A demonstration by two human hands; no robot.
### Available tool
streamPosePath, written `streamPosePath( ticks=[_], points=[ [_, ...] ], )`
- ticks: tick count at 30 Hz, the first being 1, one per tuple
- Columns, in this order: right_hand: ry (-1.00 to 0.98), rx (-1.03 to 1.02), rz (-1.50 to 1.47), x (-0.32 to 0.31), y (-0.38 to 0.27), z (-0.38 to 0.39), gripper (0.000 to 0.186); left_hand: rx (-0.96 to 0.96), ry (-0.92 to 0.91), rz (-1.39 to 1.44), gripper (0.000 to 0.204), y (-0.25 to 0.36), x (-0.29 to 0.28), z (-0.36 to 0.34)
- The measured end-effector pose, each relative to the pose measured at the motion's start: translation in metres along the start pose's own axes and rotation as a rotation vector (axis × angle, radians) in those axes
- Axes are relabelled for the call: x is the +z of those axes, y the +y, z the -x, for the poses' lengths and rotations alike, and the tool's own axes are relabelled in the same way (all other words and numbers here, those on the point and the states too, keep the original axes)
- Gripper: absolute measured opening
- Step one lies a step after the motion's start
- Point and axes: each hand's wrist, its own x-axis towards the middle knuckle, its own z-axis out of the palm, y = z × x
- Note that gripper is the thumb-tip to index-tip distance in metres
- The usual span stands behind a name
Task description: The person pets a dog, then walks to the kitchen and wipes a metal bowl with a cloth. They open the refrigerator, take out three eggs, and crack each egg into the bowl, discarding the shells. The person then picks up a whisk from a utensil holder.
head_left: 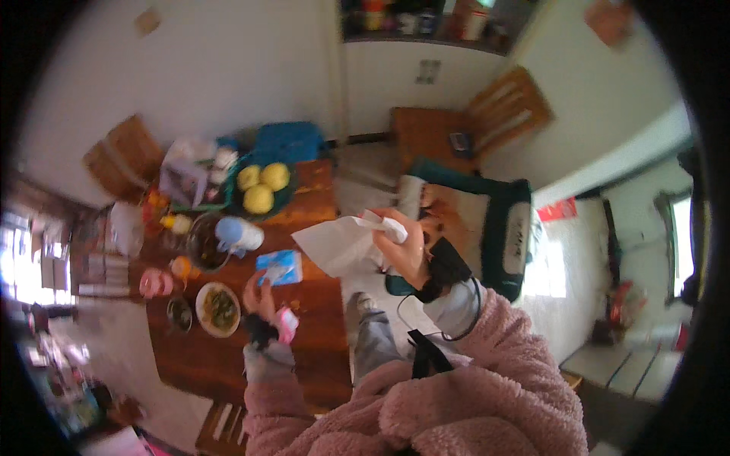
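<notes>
My right hand (403,247) is closed around a crumpled white tissue (334,245), raised in front of me to the right of the table. The tissue's loose part spreads out to the left of my fingers. Lower down, my left hand (260,298) is over the wooden table with its thumb and fingers apart. Its fingertips reach the near edge of a blue tissue packet (280,267), though I cannot make out how firmly they touch it. A pink object (287,324) shows beside my left wrist; its kind is unclear.
On the wooden table (312,334) stand a plate of green food (218,310), a dark bowl (207,247), a blue-and-white bottle (239,234), a pink cup (156,282) and three yellow round things (259,199). A green-framed item (498,251) and a wooden chair (509,110) are at the right.
</notes>
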Motion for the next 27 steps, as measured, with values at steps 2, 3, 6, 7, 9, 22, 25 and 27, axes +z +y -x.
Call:
streamPosePath(
  ticks=[2, 3, 6, 7, 9, 22, 25, 27],
  points=[
    [0.139, -0.017, 0.140, -0.062, -0.015, 0.029, 0.017, 0.020, -0.085, 0.219, 0.022, 0.066, 0.025, 0.019],
    [0.213, -0.021, 0.220, -0.090, -0.021, 0.045, 0.013, 0.047, -0.071, 0.238, 0.022, 0.098, 0.047, 0.026],
    [0.432, -0.067, 0.254, -0.184, -0.041, 0.113, 0.014, 0.212, -0.290, 0.422, 0.023, 0.193, 0.137, 0.073],
    [0.510, -0.082, 0.275, -0.219, -0.049, 0.140, 0.017, 0.164, -0.391, 0.541, 0.022, 0.225, 0.170, 0.097],
    [0.720, -0.186, 0.327, -0.296, -0.069, 0.203, 0.020, 0.328, -0.691, 0.637, 0.027, 0.293, 0.231, 0.152],
    [1.433, -0.858, 1.695, -0.856, -0.383, 0.629, 0.035, 1.490, -0.959, 0.905, 0.049, 0.802, 0.531, 0.452],
    [1.790, -0.588, 2.108, -0.962, -0.405, 0.630, 0.034, 0.982, -1.016, 1.248, 0.049, 0.863, 0.634, 0.514],
    [1.791, -0.582, 2.065, -1.020, -0.387, 0.603, 0.034, 0.611, -1.167, 1.458, 0.038, 0.875, 0.704, 0.543]
  ],
)
